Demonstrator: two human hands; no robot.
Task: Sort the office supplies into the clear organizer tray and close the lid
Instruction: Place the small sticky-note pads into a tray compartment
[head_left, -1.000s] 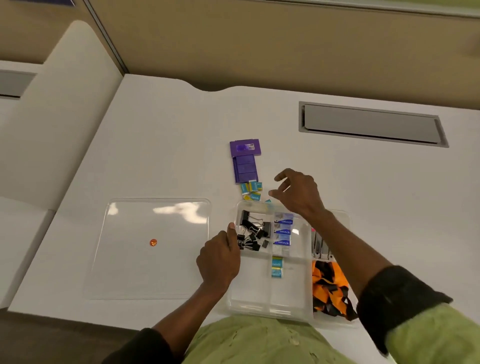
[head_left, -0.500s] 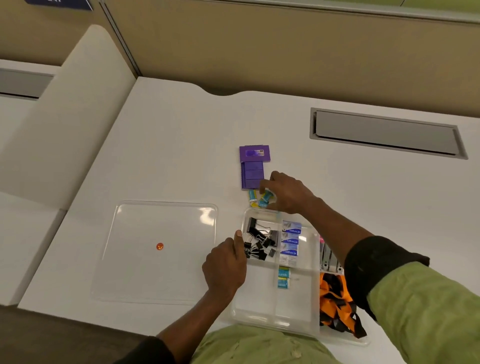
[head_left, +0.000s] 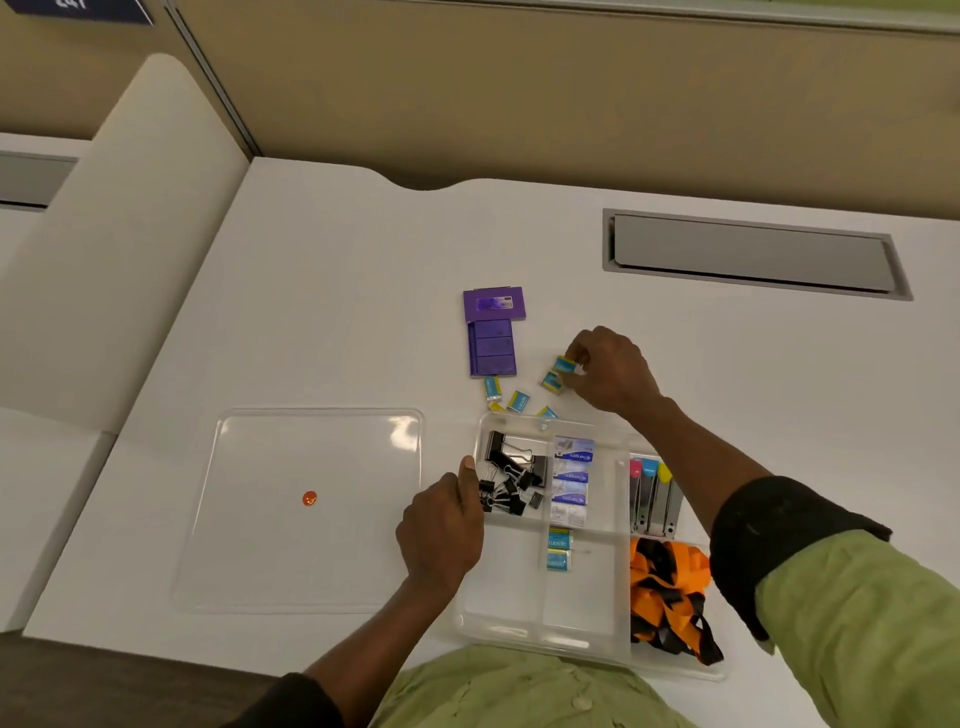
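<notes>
Left hand (head_left: 441, 525) grips organizer tray (head_left: 519, 642) holding binder clips (head_left: 511, 478), staple boxes (head_left: 571, 478), lanyard (head_left: 665, 587); right hand (head_left: 613, 371) pinches blue packets (head_left: 562, 365).

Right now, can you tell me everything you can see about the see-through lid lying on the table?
The lid is a flat, square-ish sheet of clear plastic with rounded corners. It lies flat on the white table, off the organizer tray and to its left. A small orange dot sits near its middle, and light glares off its far right corner. The left hand is just past its right edge, at the tray's rim; whether it touches the lid is unclear.
</notes>
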